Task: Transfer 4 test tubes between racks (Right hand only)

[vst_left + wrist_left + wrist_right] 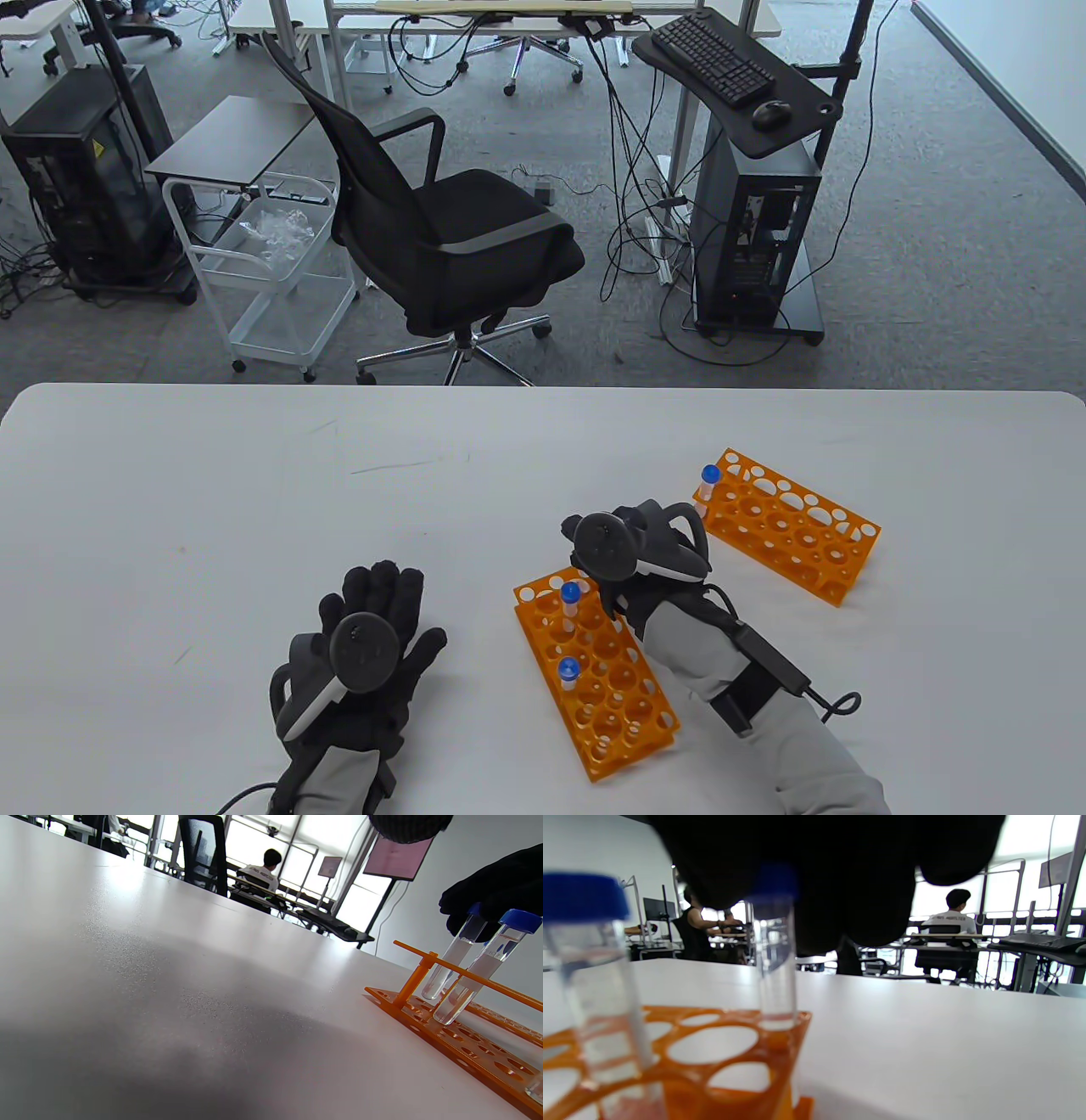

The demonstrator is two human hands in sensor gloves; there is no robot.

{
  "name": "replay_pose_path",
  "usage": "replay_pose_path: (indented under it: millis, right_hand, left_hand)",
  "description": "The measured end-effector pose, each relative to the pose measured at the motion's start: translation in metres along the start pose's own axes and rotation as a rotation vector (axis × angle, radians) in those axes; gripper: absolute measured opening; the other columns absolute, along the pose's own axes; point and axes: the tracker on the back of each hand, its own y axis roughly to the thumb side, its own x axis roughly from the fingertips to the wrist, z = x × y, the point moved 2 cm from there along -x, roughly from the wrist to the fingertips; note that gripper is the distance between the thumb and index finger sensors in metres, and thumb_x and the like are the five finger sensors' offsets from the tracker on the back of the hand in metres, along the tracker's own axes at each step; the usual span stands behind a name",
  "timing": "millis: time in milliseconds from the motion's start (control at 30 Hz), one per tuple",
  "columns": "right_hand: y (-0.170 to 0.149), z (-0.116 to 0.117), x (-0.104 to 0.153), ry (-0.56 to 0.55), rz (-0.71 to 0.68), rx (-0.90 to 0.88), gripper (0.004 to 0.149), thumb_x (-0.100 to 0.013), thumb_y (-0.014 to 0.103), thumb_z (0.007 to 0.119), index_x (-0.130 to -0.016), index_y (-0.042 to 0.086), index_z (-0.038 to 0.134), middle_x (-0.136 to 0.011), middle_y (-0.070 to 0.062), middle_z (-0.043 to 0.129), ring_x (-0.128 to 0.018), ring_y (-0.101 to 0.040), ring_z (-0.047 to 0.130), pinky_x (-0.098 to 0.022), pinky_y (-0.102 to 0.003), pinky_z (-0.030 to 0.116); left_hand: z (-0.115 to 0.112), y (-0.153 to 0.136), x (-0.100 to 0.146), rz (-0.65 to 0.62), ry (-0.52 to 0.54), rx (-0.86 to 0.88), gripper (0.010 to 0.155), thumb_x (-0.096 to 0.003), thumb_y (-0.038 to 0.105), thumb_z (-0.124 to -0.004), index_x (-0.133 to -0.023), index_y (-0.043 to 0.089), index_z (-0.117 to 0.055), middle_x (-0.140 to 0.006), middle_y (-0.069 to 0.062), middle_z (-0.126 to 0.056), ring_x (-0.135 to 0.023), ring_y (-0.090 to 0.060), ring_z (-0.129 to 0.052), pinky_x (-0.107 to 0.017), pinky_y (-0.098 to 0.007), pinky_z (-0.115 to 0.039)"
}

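Note:
Two orange racks stand on the white table. The near rack (612, 679) holds two blue-capped test tubes in plain sight, one toward its far end (570, 599) and one at mid-rack (567, 672). My right hand (638, 548) hangs over that rack's far end. In the right wrist view its fingers (840, 899) close around the cap of a third tube (775, 963) that stands in a corner hole; this tube also shows in the left wrist view (454, 959). The far rack (797, 539) holds one tube (708, 486) at its left corner. My left hand (377, 632) rests flat on the table.
The table's far edge (543, 389) runs across the middle of the table view. An office chair (441, 229) and a white cart (271, 280) stand on the floor beyond it. Bare tabletop (212, 526) lies to the left of the racks.

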Motion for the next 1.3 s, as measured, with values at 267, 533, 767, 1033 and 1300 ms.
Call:
replay_pose_path:
  millis: [267,533,767,1033,1300]
  right_hand:
    - [0.0,0.005,0.0,0.014,0.001,-0.004,0.049,-0.045,0.031,0.082,-0.09,0.012,0.081,-0.079,-0.014,0.096,-0.067,-0.04,0.092,-0.055,-0.061,0.068]
    - [-0.002,0.005,0.001,0.025,0.001,-0.013,0.051,-0.045,0.034,0.081,-0.092,0.012,0.08,-0.081,-0.015,0.095,-0.069,-0.041,0.091,-0.056,-0.062,0.067]
    - [-0.007,-0.009,0.007,-0.016,0.007,-0.032,0.052,-0.046,0.037,0.08,-0.092,0.012,0.08,-0.082,-0.015,0.095,-0.07,-0.041,0.091,-0.056,-0.062,0.067]
    - [-0.031,-0.038,0.015,-0.106,0.08,-0.053,0.051,-0.047,0.037,0.079,-0.092,0.012,0.08,-0.083,-0.016,0.094,-0.072,-0.042,0.089,-0.057,-0.062,0.066]
    - [-0.073,-0.061,0.026,-0.183,0.218,-0.048,0.055,-0.048,0.036,0.079,-0.097,0.012,0.074,-0.09,-0.017,0.088,-0.078,-0.043,0.083,-0.061,-0.063,0.061]
  left_hand:
    - [0.0,0.0,0.0,0.0,0.0,0.0,0.071,-0.0587,0.068,-0.051,-0.115,0.051,-0.01,-0.123,0.015,-0.002,-0.113,-0.015,0.006,-0.083,-0.041,0.002]
    - [0.0,0.0,0.0,-0.002,0.001,-0.001,0.071,-0.0587,0.068,-0.051,-0.115,0.051,-0.01,-0.123,0.015,-0.002,-0.114,-0.015,0.006,-0.083,-0.041,0.002]
    - [0.0,0.001,0.0,-0.003,0.0,-0.001,0.071,-0.0588,0.068,-0.051,-0.115,0.051,-0.01,-0.123,0.015,-0.002,-0.114,-0.015,0.006,-0.083,-0.041,0.002]
    - [0.001,0.001,0.0,-0.005,0.002,-0.001,0.071,-0.0588,0.068,-0.051,-0.115,0.051,-0.01,-0.123,0.015,-0.003,-0.114,-0.015,0.006,-0.083,-0.041,0.002]
    - [0.0,0.001,0.0,-0.005,0.0,-0.001,0.071,-0.0588,0.068,-0.051,-0.115,0.05,-0.01,-0.123,0.015,-0.002,-0.113,-0.016,0.006,-0.083,-0.041,0.002]
